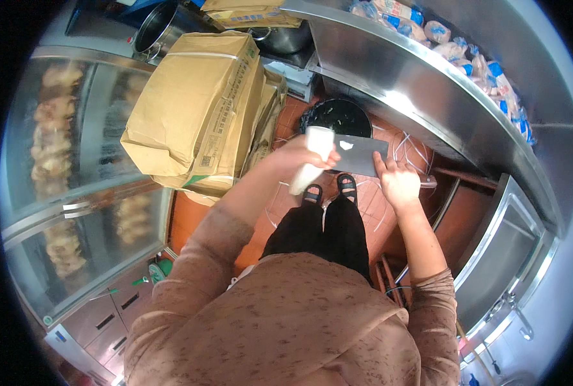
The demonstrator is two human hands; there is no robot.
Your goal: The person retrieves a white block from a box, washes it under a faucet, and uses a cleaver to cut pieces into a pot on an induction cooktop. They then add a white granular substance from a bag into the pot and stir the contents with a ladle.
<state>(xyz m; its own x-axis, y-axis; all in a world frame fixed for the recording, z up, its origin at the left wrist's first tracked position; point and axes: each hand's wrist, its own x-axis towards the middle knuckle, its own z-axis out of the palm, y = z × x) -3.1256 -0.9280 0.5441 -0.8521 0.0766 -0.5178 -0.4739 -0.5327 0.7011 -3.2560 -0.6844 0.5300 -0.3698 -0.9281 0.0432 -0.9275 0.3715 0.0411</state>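
My left hand (302, 157) is wrapped around a long white radish (321, 140), tilted with its thick end away from me. In my right hand (399, 182) is a broad cleaver (363, 157); its brown handle (429, 182) shows past my palm and my index finger lies along the blade. A small white slice (346, 145) sticks to the flat of the blade. The blade's left edge is beside the radish, and I cannot tell whether they touch. Beyond both hands stands a round bin lined with a black bag (337, 113), with small white scraps inside.
Large tied cardboard packages (190, 106) are stacked at left, beside a glass-doored cabinet (83, 144) of poultry. At the right runs a steel sink counter (387, 72) with bagged goods (460, 58) in it. Loose white straps (404, 144) lie on the red tiled floor (378, 207) around my feet.
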